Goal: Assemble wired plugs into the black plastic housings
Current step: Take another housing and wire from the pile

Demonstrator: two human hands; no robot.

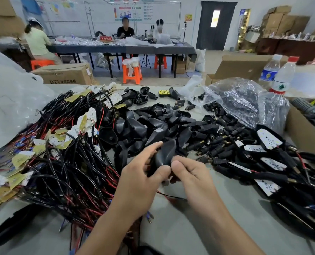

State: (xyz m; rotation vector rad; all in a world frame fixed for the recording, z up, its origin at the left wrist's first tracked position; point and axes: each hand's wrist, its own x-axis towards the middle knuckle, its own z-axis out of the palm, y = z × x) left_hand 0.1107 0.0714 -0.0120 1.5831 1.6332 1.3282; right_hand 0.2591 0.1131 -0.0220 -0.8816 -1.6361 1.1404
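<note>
My left hand (pixel 140 173) and my right hand (pixel 191 172) meet over the middle of the table, both gripping one black plastic housing (pixel 165 153) held just above the surface. A thin red and black wire (pixel 171 196) trails from under my hands across the table. A heap of empty black housings (pixel 153 126) lies right behind my hands. A big tangle of red and black wired boards (pixel 64 153) covers the left side. Loose black plugs (pixel 215 140) lie to the right of the housing heap.
Finished units with white boards (pixel 267 142) pile up at the right. A clear plastic bag of parts (pixel 245 100), two water bottles (pixel 282 76) and open cardboard boxes (pixel 304 133) stand at the far right. Other people sit at a distant table (pixel 127 48).
</note>
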